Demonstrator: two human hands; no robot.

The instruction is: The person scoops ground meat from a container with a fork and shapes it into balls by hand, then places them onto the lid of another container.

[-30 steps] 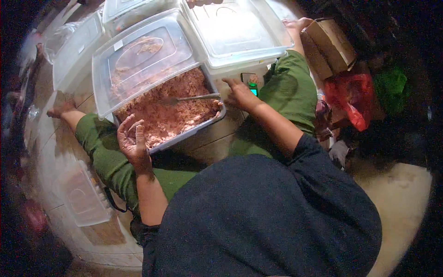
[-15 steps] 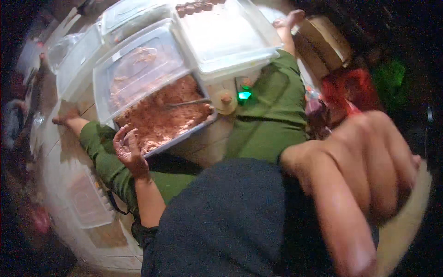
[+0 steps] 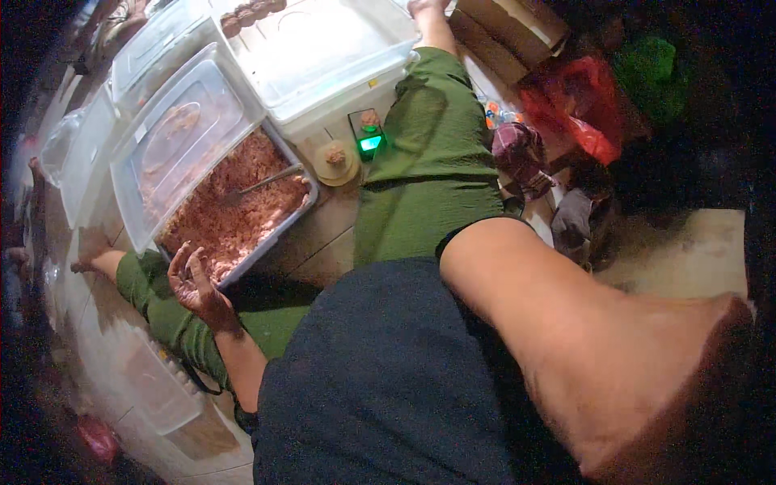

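Observation:
My left hand point(image 3: 198, 289) hovers palm up at the near left corner of a plastic tub point(image 3: 257, 256) of reddish-brown crumbly mixture point(image 3: 238, 190). Its fingers are bent but apart, smeared with the mixture, and I see nothing held in them. A metal spoon or similar long-handled utensil point(image 3: 271, 179) lies in the mixture. The tub's translucent lid point(image 3: 190, 121) rests over its far part. My right arm point(image 3: 558, 323) is lifted close to the camera at the lower right, and its hand is out of the picture.
A small scale with a green-lit display point(image 3: 370, 144) stands beside a round yellowish dish point(image 3: 338, 166) bearing a brown lump. Beyond is a large clear bin point(image 3: 339, 105) with brown rolls on top. Right of my leg lie cloths point(image 3: 521, 158), a red plastic bag point(image 3: 578, 105) and cardboard point(image 3: 501, 36).
The view has shifted, so the tubs and scale sit further left and higher. My right arm has swung outward near the camera. My left hand stays by the tub's corner.

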